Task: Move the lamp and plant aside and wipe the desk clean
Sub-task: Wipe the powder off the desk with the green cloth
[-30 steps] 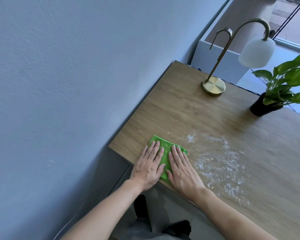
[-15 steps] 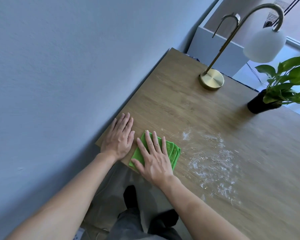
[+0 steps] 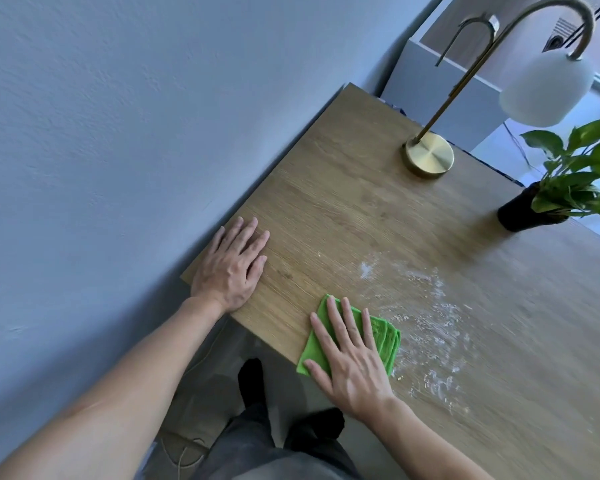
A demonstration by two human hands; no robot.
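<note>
A wooden desk (image 3: 343, 209) stands against a blue-grey wall. My right hand (image 3: 350, 355) lies flat, fingers spread, pressing a folded green cloth (image 3: 387, 336) onto the desk near its front edge. Just right of the cloth, white powder (image 3: 426, 320) is smeared over the wood. My left hand (image 3: 231, 266) rests flat and empty on the desk's front left corner. At the back stands a brass lamp (image 3: 428, 155) with a white shade, and to its right a green plant in a black pot (image 3: 520, 211).
The wall (image 3: 118, 133) runs along the desk's left side. A white cabinet (image 3: 430, 74) stands behind the desk's far end. My legs and dark socks (image 3: 253, 379) show below the front edge, with a thin cable on the floor (image 3: 184, 455).
My right hand has slid the green cloth to the right along the front edge, up to the powder. My left hand came off the cloth and settled on the desk's left corner.
</note>
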